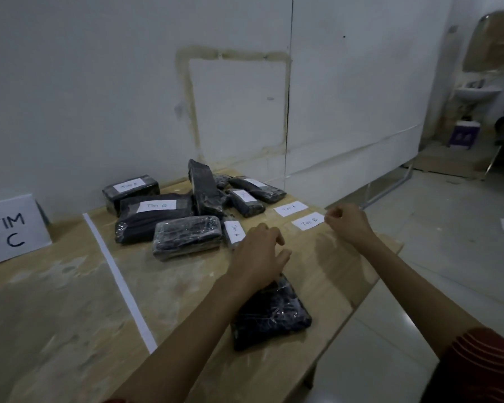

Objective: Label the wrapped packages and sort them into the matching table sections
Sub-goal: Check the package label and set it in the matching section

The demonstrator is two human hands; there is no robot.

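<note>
Several black packages wrapped in clear film lie piled at the back of the wooden table [186, 286]; some carry white labels such as "Tim A" [128, 186] and "Tim B" [156, 205]. An unlabelled package [271, 315] lies near the front edge, partly under my left forearm. My left hand [258, 251] hovers above the table with relaxed, spread fingers, beside a small "Tim A" label [234, 231]. My right hand [348, 223] pinches the right end of a loose "Tim B" label [307, 221] lying on the table. Another loose "Tim A" label [290, 208] lies just behind it.
A white tape strip [120, 283] divides the table top. Left of it stands a paper sign "TIM C" [12, 228] against the wall. The table's right edge drops to a tiled floor [434, 271]. A washbasin [477, 93] stands far right.
</note>
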